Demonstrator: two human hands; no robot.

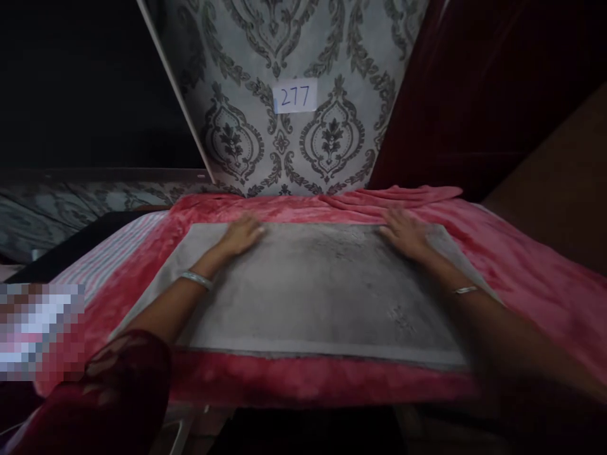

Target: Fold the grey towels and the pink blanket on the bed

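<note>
A grey rectangular cloth point(303, 291), soft-looking like a towel or mat, lies spread flat over a red plush blanket point(313, 379). My left hand point(241, 234) rests palm down at the cloth's far edge, left of its middle, fingers stretched forward. Further right, my right hand point(404, 234) is over the same far edge with its fingers spread, somewhat blurred by motion. Neither hand grasps anything. Faint darker marks show on the cloth's right half. Whether the right palm presses on the cloth or hovers just above it, I cannot tell.
Behind the blanket stands a patterned wall with a paper marked 277 point(294, 96). A large dark screen point(95, 88) is at the left and a dark red glossy panel point(455, 95) at the right. Striped fabric point(118, 246) shows under the blanket's left side.
</note>
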